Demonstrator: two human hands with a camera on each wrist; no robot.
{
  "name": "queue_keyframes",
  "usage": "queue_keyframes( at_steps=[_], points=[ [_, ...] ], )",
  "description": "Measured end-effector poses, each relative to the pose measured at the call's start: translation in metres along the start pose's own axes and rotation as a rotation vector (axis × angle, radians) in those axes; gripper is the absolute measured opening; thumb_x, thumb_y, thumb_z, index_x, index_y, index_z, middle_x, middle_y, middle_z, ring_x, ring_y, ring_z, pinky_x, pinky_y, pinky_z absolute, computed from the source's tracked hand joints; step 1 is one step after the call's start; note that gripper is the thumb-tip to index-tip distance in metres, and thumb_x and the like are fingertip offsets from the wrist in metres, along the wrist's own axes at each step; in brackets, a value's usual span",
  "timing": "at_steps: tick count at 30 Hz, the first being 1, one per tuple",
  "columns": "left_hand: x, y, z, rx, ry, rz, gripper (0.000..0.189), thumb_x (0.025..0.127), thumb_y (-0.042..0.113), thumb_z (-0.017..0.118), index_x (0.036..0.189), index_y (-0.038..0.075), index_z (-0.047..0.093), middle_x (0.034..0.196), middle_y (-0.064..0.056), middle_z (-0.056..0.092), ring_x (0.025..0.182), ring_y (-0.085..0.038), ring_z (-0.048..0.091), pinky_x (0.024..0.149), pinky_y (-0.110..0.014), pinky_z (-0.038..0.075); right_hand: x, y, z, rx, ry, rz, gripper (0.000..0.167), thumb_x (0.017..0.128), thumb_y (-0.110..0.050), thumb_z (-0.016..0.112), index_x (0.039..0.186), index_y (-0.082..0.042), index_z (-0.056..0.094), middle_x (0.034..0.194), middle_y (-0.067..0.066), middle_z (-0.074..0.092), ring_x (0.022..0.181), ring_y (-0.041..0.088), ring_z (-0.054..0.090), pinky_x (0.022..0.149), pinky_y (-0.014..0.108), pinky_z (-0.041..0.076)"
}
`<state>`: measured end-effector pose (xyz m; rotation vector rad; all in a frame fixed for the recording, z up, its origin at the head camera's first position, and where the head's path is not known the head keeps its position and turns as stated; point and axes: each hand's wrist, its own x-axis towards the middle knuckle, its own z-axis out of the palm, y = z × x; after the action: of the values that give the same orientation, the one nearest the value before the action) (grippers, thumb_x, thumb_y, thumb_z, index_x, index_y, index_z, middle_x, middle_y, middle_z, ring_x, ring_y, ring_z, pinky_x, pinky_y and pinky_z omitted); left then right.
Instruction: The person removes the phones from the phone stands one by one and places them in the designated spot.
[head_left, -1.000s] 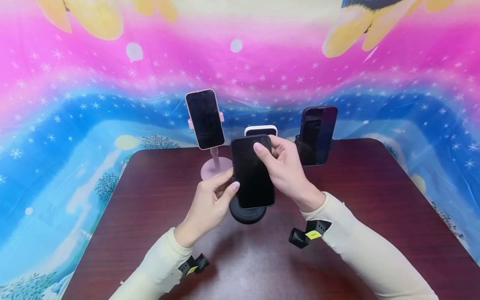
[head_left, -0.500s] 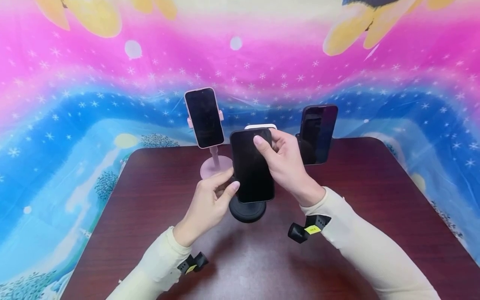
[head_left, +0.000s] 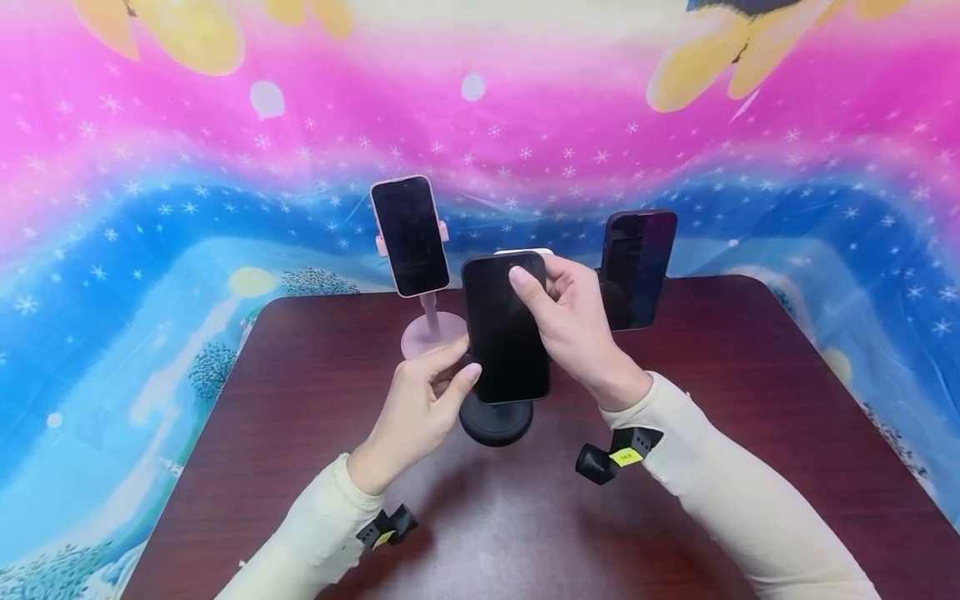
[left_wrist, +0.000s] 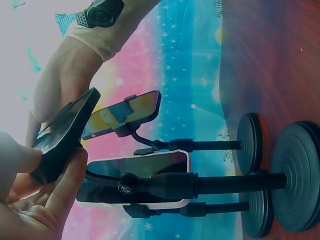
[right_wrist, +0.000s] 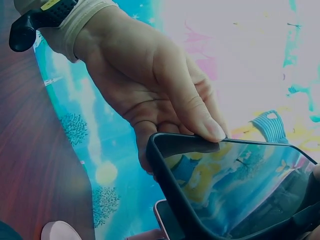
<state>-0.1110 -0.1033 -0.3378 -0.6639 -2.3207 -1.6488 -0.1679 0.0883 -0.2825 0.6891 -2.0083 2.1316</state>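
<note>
Black phone (head_left: 507, 342) is up over the round black base (head_left: 497, 425) of the front stand, head view. Long axis runs near-upright, upper end away from the person and leaning slightly left; screen faces the person. Right hand (head_left: 577, 333) grips the upper right corner, thumb on the front, fingers behind. Left hand (head_left: 412, 408) pinches the left edge, lower half; can't tell if it has a clamp too. White-framed phone (head_left: 528, 252) mostly hidden behind; pink-framed phone (head_left: 410, 236) on pink stand (head_left: 431, 333), left.
</note>
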Motion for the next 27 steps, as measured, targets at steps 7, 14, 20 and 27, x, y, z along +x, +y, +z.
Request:
queue_keyframes(
  at_steps=[7, 14, 20, 27],
  points=[
    [-0.0015, 0.0016, 0.0002, 0.018, 0.002, 0.005, 0.041, 0.097, 0.003, 0.066, 0.137, -0.001, 0.060, 0.131, -0.016, 0.068, 0.102, -0.022, 0.074, 0.088, -0.032, 0.061, 0.0044, -0.0039, -0.0002, -0.021, 0.016, -0.049, 0.018, 0.103, -0.012, 0.059, 0.092, -0.001, 0.068, 0.070, -0.004, 0.073, 0.068, 0.012, 0.074, 0.063, 0.029, 0.062],
    [-0.0026, 0.0002, -0.0003, 0.028, 0.000, -0.005, 0.042, 0.097, 0.005, 0.065, 0.139, 0.000, 0.059, 0.133, -0.015, 0.067, 0.100, -0.021, 0.075, 0.087, -0.031, 0.062, 0.0059, -0.0054, 0.0012, -0.032, 0.022, -0.063, 0.018, 0.103, -0.008, 0.058, 0.091, 0.002, 0.067, 0.068, -0.004, 0.072, 0.067, 0.012, 0.073, 0.062, 0.029, 0.061],
    [-0.0021, 0.0001, -0.0005, 0.021, -0.001, -0.006, 0.042, 0.097, 0.005, 0.065, 0.139, 0.000, 0.059, 0.132, -0.016, 0.067, 0.101, -0.022, 0.074, 0.086, -0.031, 0.062, 0.0069, -0.0043, 0.0019, -0.017, 0.027, -0.066, 0.017, 0.103, -0.006, 0.056, 0.093, 0.003, 0.067, 0.067, -0.003, 0.072, 0.065, 0.011, 0.072, 0.061, 0.029, 0.061],
    [-0.0020, -0.0008, 0.0000, 0.014, -0.005, 0.004, 0.042, 0.098, 0.005, 0.064, 0.139, 0.000, 0.059, 0.134, -0.015, 0.067, 0.105, -0.020, 0.073, 0.088, -0.031, 0.061, 0.0086, -0.0041, 0.0021, -0.012, 0.031, -0.072, 0.018, 0.103, -0.007, 0.056, 0.092, 0.003, 0.068, 0.066, -0.003, 0.071, 0.063, 0.011, 0.071, 0.059, 0.028, 0.060]
  ],
)
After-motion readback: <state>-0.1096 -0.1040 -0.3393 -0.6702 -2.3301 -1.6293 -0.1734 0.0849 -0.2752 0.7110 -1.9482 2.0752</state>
